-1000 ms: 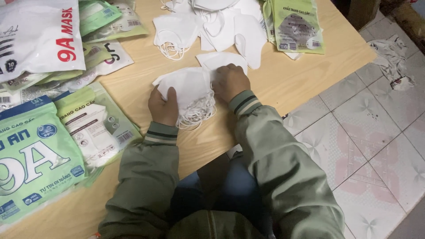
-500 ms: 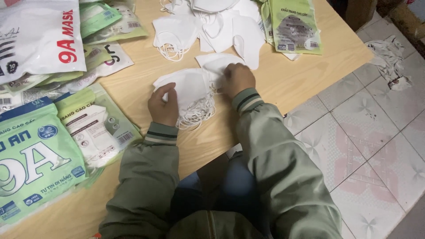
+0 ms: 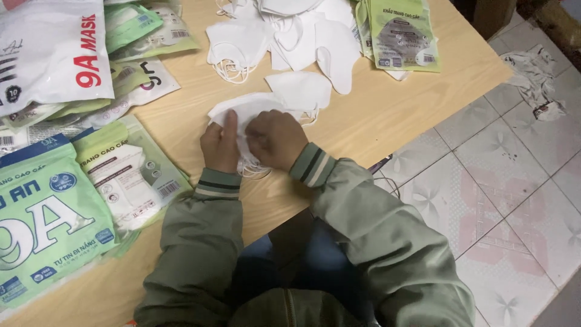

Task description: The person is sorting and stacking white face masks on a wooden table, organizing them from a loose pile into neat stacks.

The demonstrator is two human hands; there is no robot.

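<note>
Pressing together over a white folded face mask [image 3: 245, 112] on the wooden table [image 3: 387, 115], the left hand [image 3: 219, 145] and right hand [image 3: 277, 139] had closed in, both gripping it.

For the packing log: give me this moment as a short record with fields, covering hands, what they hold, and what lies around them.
surface: light wooden table
left hand: left hand pressing on a small stack of white folded fabric face masks
right hand: right hand bunched over the stack's white elastic ear loops
beyond the hands: loose pile of white masks
left side: green and white printed plastic pouches
far edge: green flat mask packets
floor: pale patterned tiles, crumpled wrapper
</note>
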